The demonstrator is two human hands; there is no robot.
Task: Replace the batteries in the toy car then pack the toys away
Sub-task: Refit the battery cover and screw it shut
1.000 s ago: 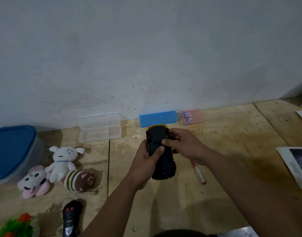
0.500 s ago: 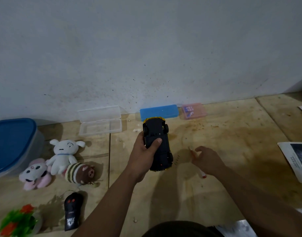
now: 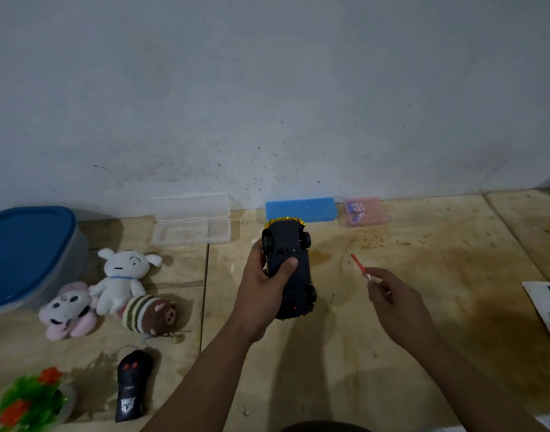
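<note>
My left hand (image 3: 261,291) grips toy car (image 3: 291,266), underside up. My right hand (image 3: 392,297) pinches small red screwdriver (image 3: 359,266) beside it.

This looks like a plain room in a home, with play things spread over a floor (image 3: 407,353) of pale, stained wooden boards that meets a bare, scuffed white wall (image 3: 267,88) at 12 o'clock. Soft toys (image 3: 121,279) lie at 9 o'clock beside a blue-lidded storage tub (image 3: 27,254), small plastic cases (image 3: 191,219) line the wall's foot, and a newspaper (image 3: 548,307) lies at 3 o'clock.
</note>
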